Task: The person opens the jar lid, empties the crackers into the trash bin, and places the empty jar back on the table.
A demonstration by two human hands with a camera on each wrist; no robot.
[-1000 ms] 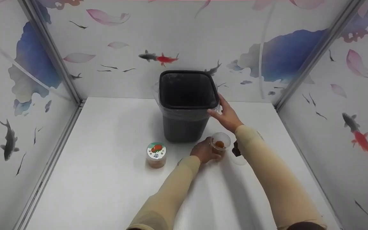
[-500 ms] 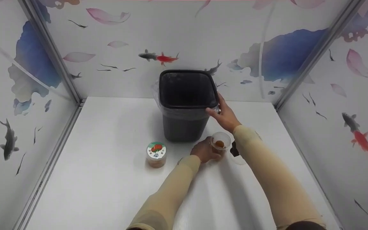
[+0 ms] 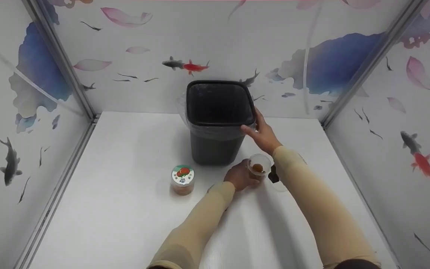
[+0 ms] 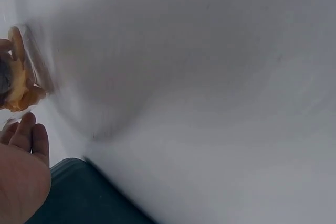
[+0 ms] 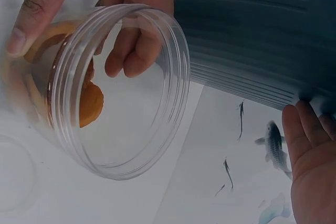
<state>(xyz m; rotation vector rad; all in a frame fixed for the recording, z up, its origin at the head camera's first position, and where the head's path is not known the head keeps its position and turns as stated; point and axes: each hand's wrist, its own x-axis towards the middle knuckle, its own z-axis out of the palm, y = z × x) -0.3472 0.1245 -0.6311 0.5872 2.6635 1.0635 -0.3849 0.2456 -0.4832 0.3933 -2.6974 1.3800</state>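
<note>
The small open clear plastic jar point(image 3: 258, 168), with an orange-brown lump inside, stands on the white surface point(image 3: 125, 216) just in front of the bin's right corner. The left hand point(image 3: 240, 176) grips it from the left side, fingers curled round its wall; the right wrist view shows the thumb and fingers wrapped around the jar point(image 5: 113, 87). Just behind it stands the tall dark grey plastic bin point(image 3: 217, 123) lined with a thin clear bag, open at the top. The right hand point(image 3: 263, 134) rests on the bin's near right rim corner, fingers fairly straight and pressed against the edge, thumb at the front. A flat clear round lid point(image 3: 280, 186) lies on the surface just right of the jar, partly hidden by the right sleeve. Well to the left of the open jar stands a second small jar with a green and red printed lid point(image 3: 182, 181), closed and upright, apart from both hands.
</note>
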